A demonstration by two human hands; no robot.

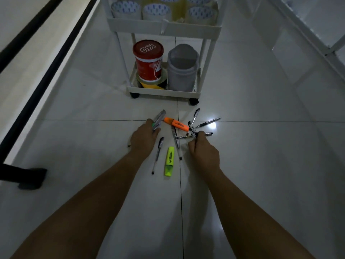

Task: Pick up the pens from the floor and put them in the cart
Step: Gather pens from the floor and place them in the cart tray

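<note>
Several pens lie scattered on the white tiled floor in front of a white wheeled cart (164, 28). My left hand (144, 139) grips a bundle of pens (158, 119) that sticks up past the fingers. My right hand (203, 152) pinches a black pen (192, 128) among crossed black pens. An orange highlighter (176, 124) lies between the hands. A yellow highlighter (169, 161) and a clear pen (157, 155) lie nearer to me. Two more black pens (208, 122) lie to the right.
The cart's lower shelf (164, 92) holds a red tub (148, 60) and a grey bin (182, 68); its top tray holds tape rolls (126, 9). A black-edged panel (37, 77) runs along the left, with a black foot (29, 177). White frame legs (334, 47) stand at right.
</note>
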